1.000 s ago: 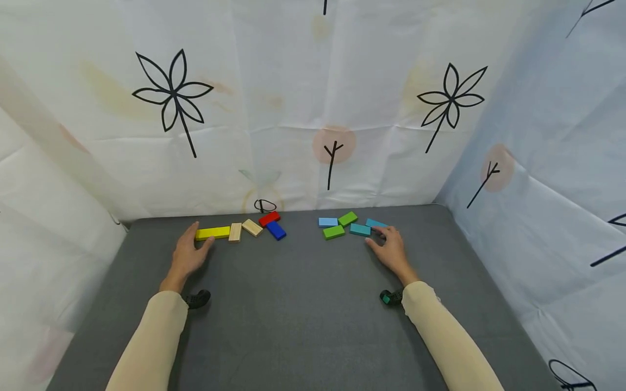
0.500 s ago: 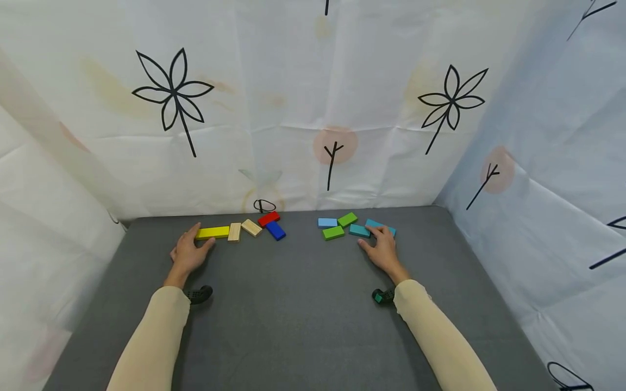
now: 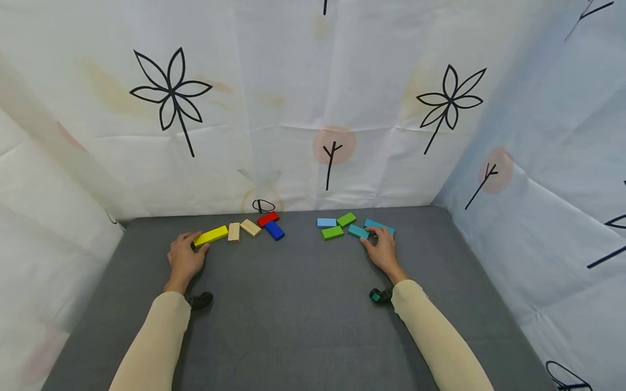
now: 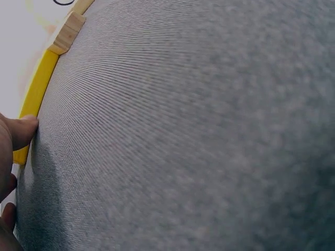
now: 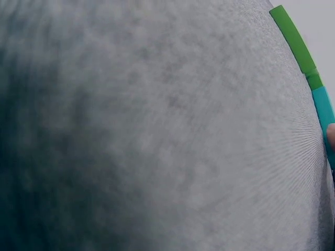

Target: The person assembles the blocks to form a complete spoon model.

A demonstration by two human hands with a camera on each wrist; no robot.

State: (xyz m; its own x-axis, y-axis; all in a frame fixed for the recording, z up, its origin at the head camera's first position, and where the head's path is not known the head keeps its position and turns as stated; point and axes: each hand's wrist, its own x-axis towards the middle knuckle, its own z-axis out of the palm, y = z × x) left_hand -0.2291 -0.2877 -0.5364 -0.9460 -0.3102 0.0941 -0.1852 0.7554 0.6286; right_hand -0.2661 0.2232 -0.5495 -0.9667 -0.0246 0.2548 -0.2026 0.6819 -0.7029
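Observation:
My left hand (image 3: 187,259) pinches the left end of a long yellow block (image 3: 212,235), which lies slanted with its right end farther back. In the left wrist view the thumb (image 4: 24,130) presses on the near side of that yellow block (image 4: 41,83). On the other side, my right hand (image 3: 384,254) pinches the right end of a teal block (image 3: 358,232) between thumb and forefinger. A second teal block (image 3: 375,223) lies just behind the right fingers, partly covered by them. Only a fingertip shows beside the teal block (image 5: 323,104) in the right wrist view.
Right of the yellow block lie two plain wooden blocks (image 3: 234,232), a red block (image 3: 268,219) and a blue block (image 3: 275,231). Two green blocks (image 3: 333,233) and a light blue block (image 3: 326,222) are left of the teal ones. White cloth (image 3: 293,108) hangs behind the grey table (image 3: 293,315).
The yellow block's left end has swung toward me with my left hand. My right hand has moved left from the rear teal block to the front one, which has tilted slightly.

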